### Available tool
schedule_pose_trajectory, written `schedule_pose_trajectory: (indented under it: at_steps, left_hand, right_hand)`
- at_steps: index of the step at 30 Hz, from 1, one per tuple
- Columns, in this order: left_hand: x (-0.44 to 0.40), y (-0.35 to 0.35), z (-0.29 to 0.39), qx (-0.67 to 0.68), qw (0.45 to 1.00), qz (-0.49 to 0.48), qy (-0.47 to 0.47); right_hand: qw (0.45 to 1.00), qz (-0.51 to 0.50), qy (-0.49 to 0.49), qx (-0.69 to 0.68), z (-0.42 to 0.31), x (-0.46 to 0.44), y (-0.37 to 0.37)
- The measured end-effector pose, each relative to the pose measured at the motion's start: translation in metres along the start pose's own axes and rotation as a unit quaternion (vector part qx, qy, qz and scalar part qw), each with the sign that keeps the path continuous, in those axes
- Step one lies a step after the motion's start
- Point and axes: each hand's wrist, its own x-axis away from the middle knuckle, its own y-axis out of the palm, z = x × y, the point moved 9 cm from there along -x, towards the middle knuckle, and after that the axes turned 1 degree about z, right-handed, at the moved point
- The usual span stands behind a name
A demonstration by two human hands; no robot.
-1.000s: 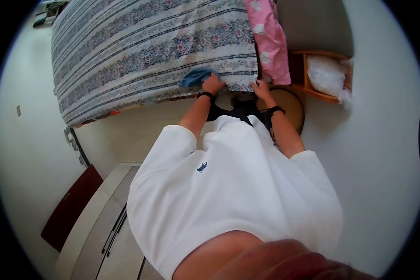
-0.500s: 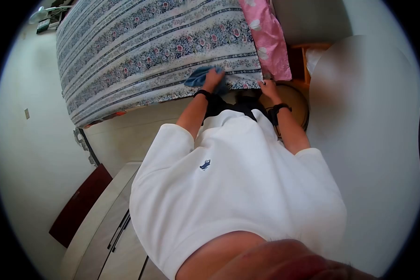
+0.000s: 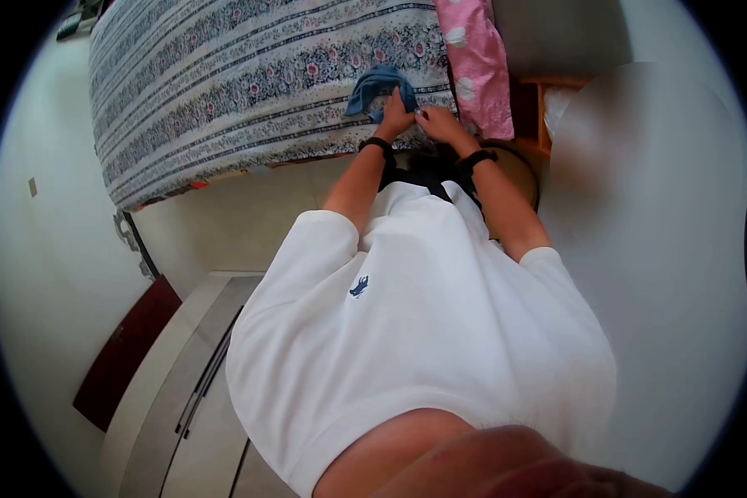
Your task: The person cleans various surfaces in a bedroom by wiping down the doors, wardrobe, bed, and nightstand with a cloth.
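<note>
A crumpled blue cloth (image 3: 382,80) lies in a curve on the flowered bedspread (image 3: 249,108), close to the bed's near edge. My left hand (image 3: 397,117) is closed on the cloth's near side, fingers pointing away from me. Just to its right, my right hand (image 3: 440,124) is curled in a pinch where the cloth ends, its fingertips almost meeting the left hand. The exact bit between the right fingertips is too small to see clearly. Both wrists carry dark bands.
A pink cloth with white patches (image 3: 477,70) hangs at the bed's right end. Beyond it is an orange wooden frame (image 3: 543,116). A round brown seat (image 3: 519,178) is partly hidden by my right arm. Pale cabinets with dark handles (image 3: 199,390) stand behind on the left.
My right hand has left the bedspread's corner and moved left to the cloth. My left hand and the blue cloth have shifted away from me and slightly right.
</note>
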Motion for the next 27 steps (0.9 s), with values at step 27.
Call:
schedule_pose_trajectory:
  at_steps: [27]
  left_hand:
    - [-0.007,-0.044,-0.065,-0.199,0.98,-0.004,-0.022]
  right_hand:
    - [0.948,-0.079,0.253,-0.178,0.073,-0.136,0.052]
